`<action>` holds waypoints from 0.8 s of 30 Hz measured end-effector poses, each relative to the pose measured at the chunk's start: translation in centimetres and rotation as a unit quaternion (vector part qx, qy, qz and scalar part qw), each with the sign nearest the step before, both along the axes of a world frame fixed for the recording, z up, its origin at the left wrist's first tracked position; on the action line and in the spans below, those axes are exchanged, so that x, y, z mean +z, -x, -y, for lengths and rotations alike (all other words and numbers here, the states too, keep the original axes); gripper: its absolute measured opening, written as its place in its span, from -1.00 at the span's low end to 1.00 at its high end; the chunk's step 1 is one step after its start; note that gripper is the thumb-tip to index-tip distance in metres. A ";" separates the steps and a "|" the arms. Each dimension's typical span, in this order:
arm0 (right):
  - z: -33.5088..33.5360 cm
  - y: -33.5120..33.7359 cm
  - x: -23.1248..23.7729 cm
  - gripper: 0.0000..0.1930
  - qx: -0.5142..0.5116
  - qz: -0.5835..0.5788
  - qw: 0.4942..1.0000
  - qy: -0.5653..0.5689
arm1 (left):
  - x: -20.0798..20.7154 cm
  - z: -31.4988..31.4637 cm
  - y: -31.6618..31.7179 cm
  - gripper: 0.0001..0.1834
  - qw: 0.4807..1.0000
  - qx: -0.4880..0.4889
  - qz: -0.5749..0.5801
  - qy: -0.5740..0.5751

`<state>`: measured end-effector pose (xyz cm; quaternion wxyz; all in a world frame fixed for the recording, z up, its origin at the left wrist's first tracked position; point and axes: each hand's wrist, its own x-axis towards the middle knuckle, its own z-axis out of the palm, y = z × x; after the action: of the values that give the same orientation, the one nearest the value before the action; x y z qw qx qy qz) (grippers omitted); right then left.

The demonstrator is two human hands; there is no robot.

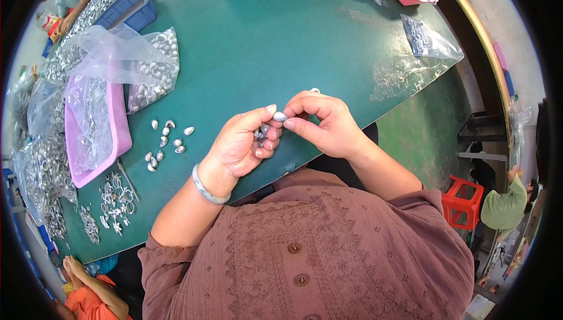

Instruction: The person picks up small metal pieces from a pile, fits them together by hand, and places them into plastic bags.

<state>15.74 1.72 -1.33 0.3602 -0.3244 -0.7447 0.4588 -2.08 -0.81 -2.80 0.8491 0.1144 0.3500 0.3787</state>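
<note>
Between the thumbs and fingertips of both hands is a silver teardrop-shaped metal piece (280,117), with lines along its side. My left hand (237,141) pinches its left end, and several more small silver pieces (260,135) rest in the curled fingers of that hand. The right end is gripped by my right hand (330,122), near whose forefinger a small pale ring-like bit (315,91) shows. Loose silver teardrop pieces (179,143) lie scattered on the green table (246,44) to the left of my hands.
A pink basket (121,122) lined with clear plastic stands at left, beside a bag of silver pieces (153,71). Small metal rings (117,198) and a thin pointed tool (127,179) lie nearer. Blue bins (130,8) stand farther off. Other people sit at left; a red stool (463,201) stands right.
</note>
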 end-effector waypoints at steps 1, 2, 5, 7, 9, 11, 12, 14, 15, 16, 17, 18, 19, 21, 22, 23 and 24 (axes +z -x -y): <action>0.0 0.0 0.0 -0.94 0.000 -0.002 1.000 0.001 | 0.0 0.0 0.0 -0.76 1.000 0.000 -0.002 0.000; 0.0 0.0 0.0 -0.94 0.000 -0.003 1.000 0.003 | 0.1 0.0 0.0 -0.76 1.000 -0.001 -0.004 -0.001; 0.1 0.1 0.0 -0.94 0.001 -0.003 1.000 0.005 | 0.2 0.0 -0.1 -0.76 1.000 0.003 -0.012 0.007; 0.2 0.1 0.1 -0.94 0.001 -0.003 1.000 0.009 | 0.3 0.0 -0.2 -0.76 1.000 0.006 -0.017 0.012; 0.3 0.1 0.1 -0.94 0.000 -0.005 1.000 0.014 | 0.4 0.0 -0.2 -0.76 1.000 0.010 -0.020 0.016; 0.3 0.2 0.3 -0.93 0.000 0.001 1.000 0.021 | 0.4 0.0 -0.2 -0.76 1.000 0.011 -0.024 0.013; 0.3 0.2 0.3 -0.93 0.000 0.003 1.000 0.025 | 0.4 0.1 -0.2 -0.76 1.000 0.012 -0.026 0.012; 0.3 0.2 0.4 -0.94 -0.001 0.007 1.000 0.028 | 0.5 0.1 -0.3 -0.75 0.999 0.014 -0.032 0.011; 0.4 0.2 0.4 -0.94 -0.001 0.008 1.000 0.029 | 0.5 0.1 -0.3 -0.74 0.999 0.015 -0.035 0.010; 0.4 0.2 0.4 -0.94 -0.003 0.008 1.000 0.027 | 0.5 0.1 -0.3 -0.74 0.999 0.016 -0.037 0.007; 0.4 0.2 0.3 -0.94 -0.004 0.008 1.000 0.025 | 0.5 0.1 -0.3 -0.74 0.999 0.016 -0.039 0.004; 0.4 0.2 0.3 -0.94 -0.005 0.007 1.000 0.023 | 0.5 0.1 -0.3 -0.74 0.999 0.016 -0.042 0.001; 0.3 0.2 0.2 -0.95 -0.007 0.005 1.000 0.024 | 0.6 0.1 -0.3 -0.74 0.999 0.017 -0.043 0.002; 0.3 0.2 -0.1 -0.95 -0.009 0.001 1.000 0.025 | 0.6 0.1 -0.3 -0.73 0.999 0.020 -0.045 0.005; 0.3 0.2 -0.1 -0.95 -0.008 0.001 1.000 0.025 | 0.5 0.0 -0.3 -0.73 0.999 0.021 -0.044 0.005; 0.3 0.2 0.0 -0.95 -0.008 0.002 1.000 0.024 | 0.6 0.1 -0.4 -0.73 0.999 0.022 -0.043 0.004; 0.4 0.2 0.0 -0.95 -0.008 0.002 1.000 0.023 | 0.6 0.1 -0.4 -0.73 0.999 0.023 -0.042 0.003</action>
<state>15.50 1.35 -1.29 0.3548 -0.3399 -0.7322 0.4717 -1.71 -0.93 -2.18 0.8252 0.1191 0.3888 0.3920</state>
